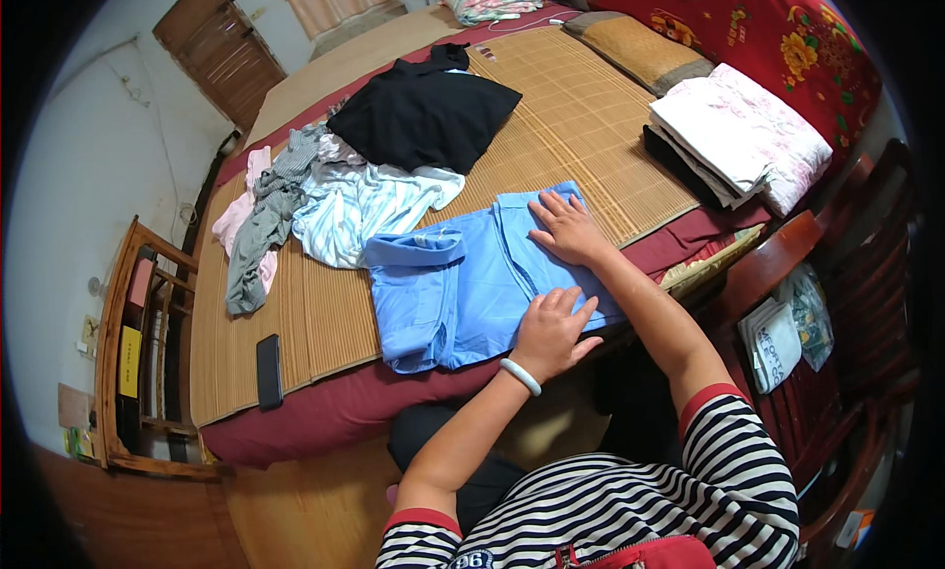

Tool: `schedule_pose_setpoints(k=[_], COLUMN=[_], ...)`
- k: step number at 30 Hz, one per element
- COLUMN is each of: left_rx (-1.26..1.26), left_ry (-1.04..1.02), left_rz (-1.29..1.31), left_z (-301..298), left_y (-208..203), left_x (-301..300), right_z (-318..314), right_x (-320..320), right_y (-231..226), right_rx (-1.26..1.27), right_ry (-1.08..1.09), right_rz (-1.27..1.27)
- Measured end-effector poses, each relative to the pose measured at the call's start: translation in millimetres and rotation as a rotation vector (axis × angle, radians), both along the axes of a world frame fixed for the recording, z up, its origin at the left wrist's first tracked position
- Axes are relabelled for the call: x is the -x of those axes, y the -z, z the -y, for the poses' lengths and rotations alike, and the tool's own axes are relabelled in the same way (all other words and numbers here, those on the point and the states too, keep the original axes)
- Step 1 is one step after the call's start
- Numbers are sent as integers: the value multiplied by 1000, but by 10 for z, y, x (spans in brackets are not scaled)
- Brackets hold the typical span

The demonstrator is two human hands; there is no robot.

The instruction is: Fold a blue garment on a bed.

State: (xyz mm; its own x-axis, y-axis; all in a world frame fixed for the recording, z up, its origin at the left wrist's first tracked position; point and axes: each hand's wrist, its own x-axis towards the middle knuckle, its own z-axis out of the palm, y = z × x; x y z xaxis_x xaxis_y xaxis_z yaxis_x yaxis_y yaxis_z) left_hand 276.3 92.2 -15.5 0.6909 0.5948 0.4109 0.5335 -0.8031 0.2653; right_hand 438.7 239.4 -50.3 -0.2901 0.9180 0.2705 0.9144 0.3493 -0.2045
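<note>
A blue shirt (478, 274), partly folded with its collar to the left, lies at the near edge of the bamboo mat on the bed. My left hand (553, 333), with a pale bangle at the wrist, rests on the near right part of the fabric, fingers stretched out. Farther back, my right hand (569, 228) lies flat with fingers spread near the shirt's far right corner. Both palms touch the cloth and hold nothing. Some fabric beneath the hands is hidden.
Left of the shirt lie a striped white-and-blue garment (364, 210), a grey garment (266, 224) and black clothing (423, 111). A phone (269, 371) lies near the bed's front edge. Folded clothes (724, 126) are stacked at right, beside a wooden chair (778, 264).
</note>
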Motion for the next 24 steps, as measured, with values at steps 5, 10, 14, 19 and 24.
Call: schedule_pose_setpoints(k=[5, 10, 14, 19, 24], left_rx=[-67, 12, 38, -6, 52], left_ry=[-240, -306, -283, -254, -259], left_rz=[-61, -190, -305, -315, -386], left_z=[42, 48, 82, 122, 133], left_y=[-22, 2, 15, 58, 56], left_x=[174, 351, 397, 372, 379], right_z=[108, 157, 108, 33, 155], right_x=[147, 362, 385, 406, 678], right_y=[-68, -27, -15, -65, -130], right_rx=[17, 48, 66, 60, 101], right_ry=[8, -313, -353, -226, -450], right_rz=[7, -90, -14, -14, -39])
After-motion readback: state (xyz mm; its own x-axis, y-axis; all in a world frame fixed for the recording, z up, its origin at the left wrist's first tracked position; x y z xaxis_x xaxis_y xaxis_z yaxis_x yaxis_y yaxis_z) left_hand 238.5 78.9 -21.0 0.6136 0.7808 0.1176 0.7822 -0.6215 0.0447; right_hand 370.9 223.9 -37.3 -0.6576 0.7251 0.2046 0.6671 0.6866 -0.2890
